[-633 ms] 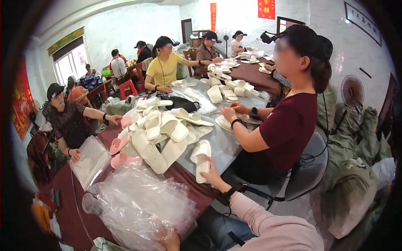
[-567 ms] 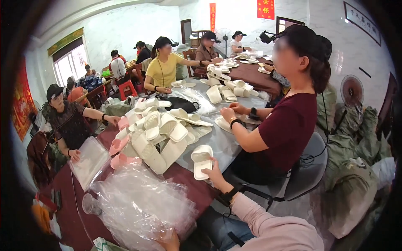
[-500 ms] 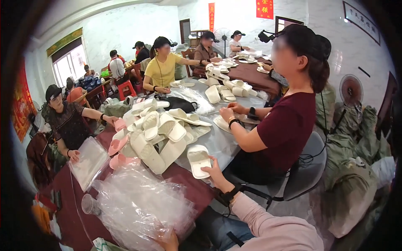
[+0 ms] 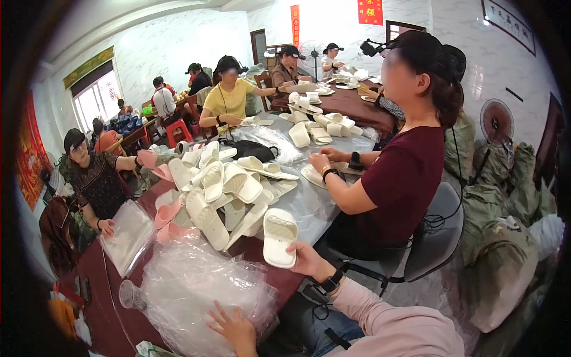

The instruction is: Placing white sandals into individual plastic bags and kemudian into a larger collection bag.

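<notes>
A cream-white slide slipper [image 4: 279, 229] is upright in my right hand [image 4: 310, 260], its sole end and footbed turned up; the fingers are closed around its near end. My left hand [image 4: 235, 328] lies with spread fingers on a heap of clear plastic bags [image 4: 193, 285], holding nothing. Just beyond the bags rises a large pile of cream slippers [image 4: 209, 220], with some pink slippers [image 4: 168, 213] along its left side.
A clear plastic cup [image 4: 131, 294] stands left of the bags on the dark red tablecloth [image 4: 98, 297]. Across the table, a person [image 4: 95, 178] handles a pink slipper beside flat clear bags [image 4: 126, 235]. Close on my right sits a person in maroon [image 4: 404, 178]; a black bag [image 4: 253, 150] lies beyond the pile.
My left hand has come further onto the bags, fingers now spread. My right hand has lowered slightly and turned the slipper. The person opposite has lifted a pink slipper off the pile.
</notes>
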A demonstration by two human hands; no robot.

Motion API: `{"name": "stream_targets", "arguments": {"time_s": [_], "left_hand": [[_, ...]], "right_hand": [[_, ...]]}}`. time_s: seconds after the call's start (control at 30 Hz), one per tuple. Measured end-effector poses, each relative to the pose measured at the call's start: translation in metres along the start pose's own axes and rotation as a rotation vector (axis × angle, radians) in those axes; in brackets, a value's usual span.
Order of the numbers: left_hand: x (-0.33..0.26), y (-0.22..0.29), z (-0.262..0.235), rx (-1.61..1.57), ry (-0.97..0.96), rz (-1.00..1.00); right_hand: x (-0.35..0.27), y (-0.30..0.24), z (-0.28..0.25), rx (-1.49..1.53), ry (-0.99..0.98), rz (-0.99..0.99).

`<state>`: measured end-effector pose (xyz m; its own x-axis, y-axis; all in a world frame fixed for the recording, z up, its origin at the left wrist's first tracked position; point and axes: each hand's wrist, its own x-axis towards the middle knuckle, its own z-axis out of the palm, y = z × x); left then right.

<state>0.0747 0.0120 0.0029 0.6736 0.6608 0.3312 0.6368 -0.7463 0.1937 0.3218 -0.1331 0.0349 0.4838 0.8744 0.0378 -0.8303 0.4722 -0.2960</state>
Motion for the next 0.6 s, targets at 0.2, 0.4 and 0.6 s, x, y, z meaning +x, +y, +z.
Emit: {"name": "stream_targets", "arguments": {"time_s": [0.2, 0.4, 0.6], "left_hand": [[0.002, -0.008, 0.032, -0.042, -0.163, 0.013], [0.000, -0.011, 0.029, -0.062, -0.233, 0.017], [0.001, -0.004, 0.027, -0.071, -0.229, 0.052]], "right_hand": [[0.008, 0.004, 0.016, -0.226, 0.067, -0.060], [0.020, 0.000, 0.058, -0.519, 0.078, -0.167], [0.013, 0.015, 0.111, -0.544, -0.061, -0.092]]}}
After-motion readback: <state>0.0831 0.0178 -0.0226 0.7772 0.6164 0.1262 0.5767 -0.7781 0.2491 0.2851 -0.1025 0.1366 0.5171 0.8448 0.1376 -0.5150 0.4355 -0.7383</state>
